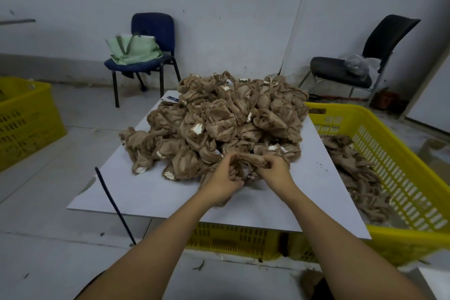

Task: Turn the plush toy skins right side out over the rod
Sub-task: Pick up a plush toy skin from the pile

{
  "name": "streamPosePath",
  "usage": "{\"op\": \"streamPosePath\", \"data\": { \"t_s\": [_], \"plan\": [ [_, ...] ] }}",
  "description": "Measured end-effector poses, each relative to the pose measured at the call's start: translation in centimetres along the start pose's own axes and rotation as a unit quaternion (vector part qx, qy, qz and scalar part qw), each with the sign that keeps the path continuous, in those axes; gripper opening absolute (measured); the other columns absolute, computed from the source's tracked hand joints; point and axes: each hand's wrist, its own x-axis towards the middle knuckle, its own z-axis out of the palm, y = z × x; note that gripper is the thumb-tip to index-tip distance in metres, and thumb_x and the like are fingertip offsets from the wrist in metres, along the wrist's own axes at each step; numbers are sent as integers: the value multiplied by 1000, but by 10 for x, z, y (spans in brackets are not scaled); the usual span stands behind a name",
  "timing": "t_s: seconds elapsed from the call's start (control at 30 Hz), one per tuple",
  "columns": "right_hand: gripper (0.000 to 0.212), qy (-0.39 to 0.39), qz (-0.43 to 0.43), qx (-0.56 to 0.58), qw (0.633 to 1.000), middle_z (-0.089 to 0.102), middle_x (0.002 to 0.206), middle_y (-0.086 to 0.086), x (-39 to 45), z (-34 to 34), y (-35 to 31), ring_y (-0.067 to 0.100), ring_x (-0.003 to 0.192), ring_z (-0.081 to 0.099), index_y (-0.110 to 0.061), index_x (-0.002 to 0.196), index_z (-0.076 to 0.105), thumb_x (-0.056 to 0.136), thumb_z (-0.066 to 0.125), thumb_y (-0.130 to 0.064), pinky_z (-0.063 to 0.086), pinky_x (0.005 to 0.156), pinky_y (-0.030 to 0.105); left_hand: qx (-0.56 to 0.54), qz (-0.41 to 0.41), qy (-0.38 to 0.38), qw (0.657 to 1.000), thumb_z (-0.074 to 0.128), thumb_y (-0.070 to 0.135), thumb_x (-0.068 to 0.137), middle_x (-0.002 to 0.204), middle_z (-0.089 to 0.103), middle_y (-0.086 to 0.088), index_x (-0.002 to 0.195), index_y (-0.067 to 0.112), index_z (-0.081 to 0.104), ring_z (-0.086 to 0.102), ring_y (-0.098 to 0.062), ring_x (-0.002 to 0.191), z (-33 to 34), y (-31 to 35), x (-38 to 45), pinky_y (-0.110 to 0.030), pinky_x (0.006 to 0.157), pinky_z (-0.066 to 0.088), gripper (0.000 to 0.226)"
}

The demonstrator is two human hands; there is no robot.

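Note:
A big pile of brown plush toy skins (226, 119), inside out with white patches, covers the far half of a white board (151, 190). At the pile's near edge my left hand (222, 181) and my right hand (275, 169) both grip one brown skin (246, 162), fingers curled into its fabric. A thin dark rod (114, 204) stands slanted at the board's left front edge, apart from both hands.
The board rests on a yellow crate (233, 241). A larger yellow crate (399, 178) at the right holds more brown skins. Another yellow crate (24, 117) stands far left. A blue chair (151, 56) with a green bag and a black chair (353, 68) stand by the wall.

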Motion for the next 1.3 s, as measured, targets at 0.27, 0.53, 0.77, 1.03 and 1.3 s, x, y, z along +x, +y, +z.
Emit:
{"op": "streamPosePath", "data": {
  "t_s": [0.27, 0.53, 0.77, 1.03, 1.3],
  "plan": [
    [17, -30, 29, 1, 999, 68, 78, 11, -10, -17, 4, 25, 80, 63, -3, 85, 74, 81, 65, 11, 55, 74, 37, 65, -21, -45, 997, 65, 1, 93, 162, 26, 0, 158, 24, 20, 29, -12, 146, 0, -15, -9, -15, 101, 43, 82],
    [11, -57, 144, 165, 974, 71, 99, 23, -6, -11, 3, 34, 95, 70, -1, 93, 68, 90, 61, 7, 59, 87, 48, 160, -42, -19, 986, 68, 20, 95, 165, 5, 14, 156, 38, 26, -2, -19, 152, 8, -15, -10, -47, 120, 18, 76],
    [32, -62, 203, 318, 924, 68, 121, 20, 4, -1, -5, 35, 115, 63, 4, 126, 62, 101, 42, 0, 51, 100, 46, 305, 12, 124, 944, 66, 32, 93, 159, 27, 14, 152, 43, 28, 12, -10, 147, 4, -18, -12, -46, 114, 8, 71],
    [21, 24, 278, 393, 876, 70, 119, 13, 8, 3, -9, 23, 99, 68, -8, 111, 68, 100, 50, -9, 54, 79, 30, 256, -96, 145, 951, 63, 43, 91, 160, 31, 5, 154, 35, 24, 27, -24, 147, 9, -22, -15, -49, 116, 16, 75],
    [32, 52, 298, 379, 875, 67, 124, 18, 11, -1, -2, 33, 118, 63, -2, 128, 62, 99, 49, -8, 48, 106, 46, 230, -100, 121, 960, 61, 40, 94, 152, 43, 6, 148, 34, 38, 41, -26, 137, 20, -15, -11, -51, 112, 27, 59]
  ]
}}
